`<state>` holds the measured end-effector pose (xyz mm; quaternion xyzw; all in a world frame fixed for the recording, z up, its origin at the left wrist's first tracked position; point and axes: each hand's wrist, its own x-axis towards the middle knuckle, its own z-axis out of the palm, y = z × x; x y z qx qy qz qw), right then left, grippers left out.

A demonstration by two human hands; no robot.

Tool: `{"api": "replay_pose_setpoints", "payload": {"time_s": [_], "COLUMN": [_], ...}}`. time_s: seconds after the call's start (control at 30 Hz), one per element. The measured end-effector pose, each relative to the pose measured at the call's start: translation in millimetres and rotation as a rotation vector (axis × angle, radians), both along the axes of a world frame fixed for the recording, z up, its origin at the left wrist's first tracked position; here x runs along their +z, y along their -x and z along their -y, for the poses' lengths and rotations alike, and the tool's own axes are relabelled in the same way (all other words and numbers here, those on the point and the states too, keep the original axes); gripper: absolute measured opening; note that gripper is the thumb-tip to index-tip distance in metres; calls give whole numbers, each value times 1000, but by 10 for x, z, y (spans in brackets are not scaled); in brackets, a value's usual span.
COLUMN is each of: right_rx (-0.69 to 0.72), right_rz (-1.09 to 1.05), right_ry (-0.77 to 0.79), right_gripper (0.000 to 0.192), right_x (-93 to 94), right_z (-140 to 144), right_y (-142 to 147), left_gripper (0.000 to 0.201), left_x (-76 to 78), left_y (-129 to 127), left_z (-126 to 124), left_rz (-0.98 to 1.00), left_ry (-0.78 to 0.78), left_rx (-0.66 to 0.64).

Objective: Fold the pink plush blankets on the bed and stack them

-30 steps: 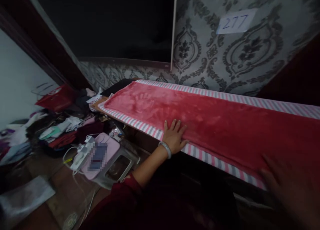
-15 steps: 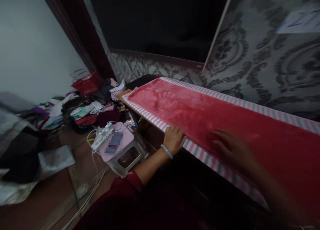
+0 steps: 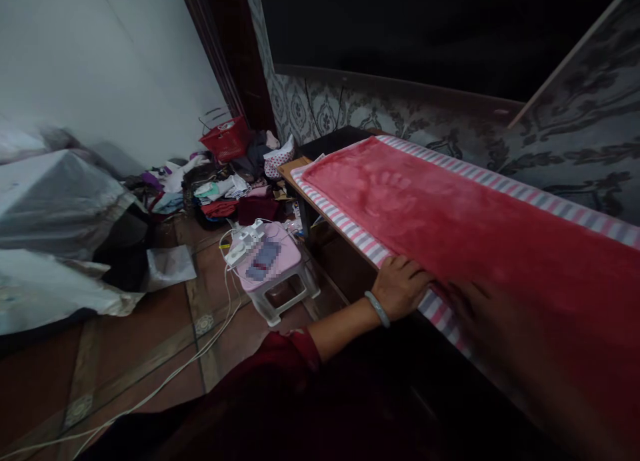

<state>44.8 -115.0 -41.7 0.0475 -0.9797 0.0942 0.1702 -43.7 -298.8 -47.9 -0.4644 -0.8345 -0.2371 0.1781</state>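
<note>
A long red plush cloth (image 3: 480, 227) lies over a pink, grey and white striped cloth (image 3: 350, 231) on a narrow table. At the near edge of the red cloth is my left hand (image 3: 403, 287), a pale bangle (image 3: 377, 309) on its wrist; its fingers are bent together over that edge. My right hand (image 3: 480, 317), dim and smeared, is just to the right on the same edge, where a bit of red cloth looks raised between the hands. Its grip is unclear. Pressed marks like handprints show in the plush to the far left.
Left of the table stands a pink-topped stool (image 3: 287, 251) with a white power strip (image 3: 245, 242) and a blurred-out flat item. Cords (image 3: 200, 354) run over the tiled floor. Behind are piled clothes (image 3: 220, 187) and a red basket (image 3: 227, 139). A large dark screen (image 3: 400, 34) hangs above the table.
The view has turned left, bringing more of the floor into sight. My right hand has moved closer to my left, down to the red cloth's near edge.
</note>
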Motion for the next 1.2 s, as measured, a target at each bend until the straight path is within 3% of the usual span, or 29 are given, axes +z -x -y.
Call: {"api": "replay_pose_setpoints", "payload": {"time_s": [0.1,0.27,0.33,0.4,0.47,0.63,0.77,0.9,1.03,1.2], "right_rx": [-6,-205,-136,-46,-73,-97,-88,-80,-98,-96], "right_rz": [-9,-366,-386,-223,-171,-247,-307,-363,-293,-293], "right_ry": [-96,-189,-251,-281,-278,-223,-138,-104,-137,-112], "right_gripper": [35,32,29,28,27,22,22,23,23,22], "right_x": [111,451,484,419,311,174,158,154,149,101], "right_z": [-46,-129,-56,57,152,213,202,222,244,237], "right_y": [30,59,16,-28,-50,-53,-56,-58,-56,-65], "left_gripper": [31,31,29,29,29,25,26,34,44,44], "left_x": [18,55,65,66,57,61,185,324,333,358], "left_y": [18,58,72,92,113,119,157,290,427,618], "left_z": [2,22,35,49,59,63,69,74,93,186], "left_rz": [-7,-17,-14,-8,-6,3,-33,-57,42,41], "left_ry": [-4,48,19,-38,-83,-143,-182,-72,115,154], "left_rx": [-10,-22,-29,-39,-59,-72,-19,61,88,142]}}
